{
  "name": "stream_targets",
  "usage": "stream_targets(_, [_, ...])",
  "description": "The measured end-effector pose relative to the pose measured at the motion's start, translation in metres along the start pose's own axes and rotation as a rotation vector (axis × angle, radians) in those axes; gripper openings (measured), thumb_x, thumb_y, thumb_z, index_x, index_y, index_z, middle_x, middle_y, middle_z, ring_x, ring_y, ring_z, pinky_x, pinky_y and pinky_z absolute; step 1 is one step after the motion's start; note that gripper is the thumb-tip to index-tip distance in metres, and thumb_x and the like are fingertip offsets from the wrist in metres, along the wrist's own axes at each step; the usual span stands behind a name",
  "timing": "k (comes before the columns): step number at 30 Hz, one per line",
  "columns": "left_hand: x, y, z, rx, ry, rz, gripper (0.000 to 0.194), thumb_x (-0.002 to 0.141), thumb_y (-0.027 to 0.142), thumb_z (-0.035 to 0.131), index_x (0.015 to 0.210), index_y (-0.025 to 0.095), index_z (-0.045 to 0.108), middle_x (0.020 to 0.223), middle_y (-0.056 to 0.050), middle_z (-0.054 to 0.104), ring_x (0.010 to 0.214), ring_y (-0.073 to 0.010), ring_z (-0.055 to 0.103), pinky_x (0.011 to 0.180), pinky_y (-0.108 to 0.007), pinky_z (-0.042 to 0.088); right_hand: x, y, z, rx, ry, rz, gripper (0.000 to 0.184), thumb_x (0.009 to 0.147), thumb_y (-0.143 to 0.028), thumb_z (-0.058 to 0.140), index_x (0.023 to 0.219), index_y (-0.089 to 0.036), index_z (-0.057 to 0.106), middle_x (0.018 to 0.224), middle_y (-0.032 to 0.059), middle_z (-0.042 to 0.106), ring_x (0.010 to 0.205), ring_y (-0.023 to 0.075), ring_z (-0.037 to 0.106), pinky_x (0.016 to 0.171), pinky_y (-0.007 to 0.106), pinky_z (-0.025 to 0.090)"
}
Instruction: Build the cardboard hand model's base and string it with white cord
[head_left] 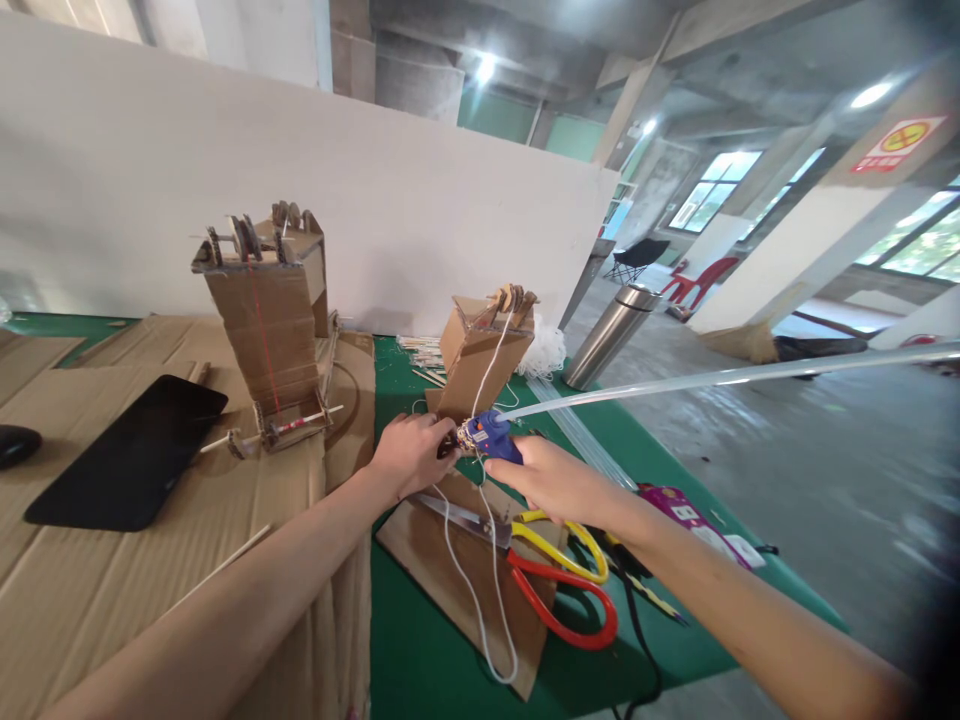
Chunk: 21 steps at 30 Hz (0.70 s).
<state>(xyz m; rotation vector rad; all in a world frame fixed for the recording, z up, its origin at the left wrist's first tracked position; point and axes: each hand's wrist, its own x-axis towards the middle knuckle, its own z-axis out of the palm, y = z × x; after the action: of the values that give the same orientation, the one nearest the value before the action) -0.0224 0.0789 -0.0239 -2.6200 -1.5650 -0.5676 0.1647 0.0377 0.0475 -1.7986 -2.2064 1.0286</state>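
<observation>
My right hand is closed around a blue hot glue gun, with a long clear glue stick running out of its back to the right. The gun's nozzle end points left toward my left hand. That hand's fingers are curled at the foot of a small cardboard tower, on a small part I cannot make out. White cord runs down the tower's front from a wheel at its top. More cord loops over scissors with yellow and red handles, lying on a cardboard piece.
At left, a taller cardboard tower with a red string stands on cardboard sheets, near a black tablet-like slab. A steel flask, loose glue sticks and a purple power strip lie right. A white partition stands behind.
</observation>
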Motion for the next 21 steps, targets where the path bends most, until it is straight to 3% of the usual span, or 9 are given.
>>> stream_targets(21, [-0.0008,0.0009,-0.0002,-0.024,-0.002,-0.009,0.023,0.082,0.039,0.058,0.099,0.025,0.057,0.09,-0.003,0.069,0.085,-0.0222,0.066,0.074,-0.033,0.045,-0.0006,-0.0012,-0.001,0.02,-0.006,-0.014,0.023,0.086,-0.037,0.043,0.069,-0.022,0.039,0.047,-0.0068,0.036,0.035,0.0105,0.043,0.033,0.02,0.031])
